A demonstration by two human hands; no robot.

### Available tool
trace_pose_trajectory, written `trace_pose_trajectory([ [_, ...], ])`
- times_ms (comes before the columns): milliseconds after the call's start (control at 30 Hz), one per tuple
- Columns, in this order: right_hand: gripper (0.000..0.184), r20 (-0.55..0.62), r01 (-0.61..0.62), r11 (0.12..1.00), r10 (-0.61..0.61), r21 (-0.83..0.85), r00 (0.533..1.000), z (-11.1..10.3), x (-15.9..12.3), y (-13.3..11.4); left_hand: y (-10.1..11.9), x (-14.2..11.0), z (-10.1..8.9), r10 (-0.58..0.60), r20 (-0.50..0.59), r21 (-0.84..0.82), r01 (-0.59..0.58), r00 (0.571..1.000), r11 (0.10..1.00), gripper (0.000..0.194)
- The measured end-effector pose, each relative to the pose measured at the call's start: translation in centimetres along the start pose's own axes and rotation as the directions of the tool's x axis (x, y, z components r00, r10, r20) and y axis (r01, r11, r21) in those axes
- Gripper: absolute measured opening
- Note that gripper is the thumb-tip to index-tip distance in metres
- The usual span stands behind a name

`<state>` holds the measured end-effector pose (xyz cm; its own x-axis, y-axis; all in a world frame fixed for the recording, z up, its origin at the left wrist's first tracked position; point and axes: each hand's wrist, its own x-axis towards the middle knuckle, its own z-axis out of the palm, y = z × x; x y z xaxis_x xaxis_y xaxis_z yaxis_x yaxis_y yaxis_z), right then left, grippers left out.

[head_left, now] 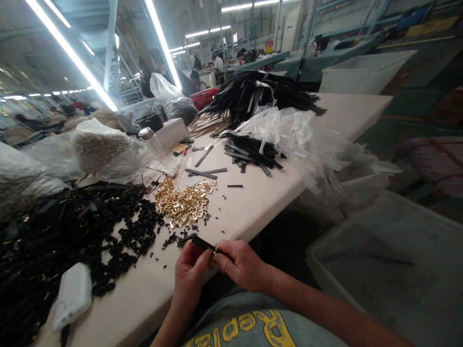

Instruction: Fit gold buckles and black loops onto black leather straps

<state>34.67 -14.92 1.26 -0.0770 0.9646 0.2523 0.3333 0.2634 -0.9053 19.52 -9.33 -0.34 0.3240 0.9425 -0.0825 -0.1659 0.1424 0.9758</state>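
My left hand (190, 270) pinches a black strap (201, 243) whose flat end sticks out past the fingers. Close beside it, my right hand (243, 264) is closed on the same strap from the other side. A small gold buckle (215, 249) shows on the strap between my fingertips, mostly hidden by them. Both hands are just off the table's near edge. Beyond them lie a pile of gold buckles (183, 201) and scattered small black pieces (177, 239). To the left is a heap of black loops (139, 231).
Finished-looking black straps (68, 217) and a white power bank (74, 294) cover the table's left. Farther back are loose black strips (253, 149), a large strap bundle (249, 94), plastic bags (289, 126) and a clear bottle (148, 137). A plastic bin (394, 260) stands at right.
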Motion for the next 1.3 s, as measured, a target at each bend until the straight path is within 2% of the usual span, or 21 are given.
trace_pose_trajectory([
  [133,0.022,0.001,0.023,0.996,-0.023,-0.081,1.0,-0.1,0.0,0.1,0.1,0.1,0.5,0.011,-0.018,-0.023,-0.011,1.0,1.0,0.025],
  [300,0.021,-0.088,-0.009,0.989,-0.004,-0.147,0.996,0.2,0.1,0.7,0.5,-0.3,0.8,0.075,-0.062,0.068,-0.07,0.995,0.995,0.025],
  [433,0.024,-0.095,-0.021,0.991,0.008,-0.132,0.995,-0.1,0.3,0.8,0.6,-0.6,0.2,0.097,-0.019,0.06,-0.095,0.995,0.994,0.024],
  [533,0.028,-0.09,-0.033,0.989,0.02,-0.142,0.996,-0.4,0.4,0.8,0.5,-0.2,-0.3,0.025,0.016,-0.053,-0.024,1.0,0.998,0.033],
  [633,0.028,-0.046,-0.037,0.989,0.031,-0.141,0.998,-0.8,0.5,0.9,0.5,0.5,-0.5,-0.076,0.095,-0.107,0.086,0.993,0.99,0.026],
  [700,0.025,0.016,-0.019,0.994,0.021,-0.105,1.0,-1.0,0.4,0.9,0.6,0.9,-0.6,-0.131,0.168,-0.085,0.147,0.977,0.985,0.022],
  [767,0.023,0.078,-0.006,0.996,0.013,-0.092,0.997,-1.3,0.3,0.9,0.9,1.1,-0.8,-0.204,0.245,-0.025,0.216,0.948,0.976,0.032],
  [867,0.022,0.106,-0.029,0.984,0.048,-0.175,0.993,-1.5,0.2,0.9,1.4,1.2,-1.0,-0.305,0.361,0.043,0.311,0.881,0.949,0.035],
  [933,0.024,0.123,-0.03,0.972,0.06,-0.232,0.991,-1.5,0.2,0.9,1.6,1.3,-1.2,-0.327,0.414,0.028,0.347,0.85,0.937,0.032],
  [1100,0.03,0.2,-0.009,0.944,0.079,-0.331,0.977,-1.0,0.5,1.2,1.4,1.9,-2.4,-0.295,0.467,-0.011,0.339,0.834,0.941,0.026],
  [1233,0.03,0.259,0.044,0.898,0.079,-0.439,0.963,-1.1,1.2,1.5,1.2,2.9,-3.8,-0.322,0.527,0.088,0.327,0.787,0.941,0.022],
  [1300,0.03,0.288,0.096,0.862,0.06,-0.497,0.956,-1.6,2.1,1.4,1.6,3.6,-4.2,-0.324,0.539,0.139,0.297,0.777,0.945,0.02],
])
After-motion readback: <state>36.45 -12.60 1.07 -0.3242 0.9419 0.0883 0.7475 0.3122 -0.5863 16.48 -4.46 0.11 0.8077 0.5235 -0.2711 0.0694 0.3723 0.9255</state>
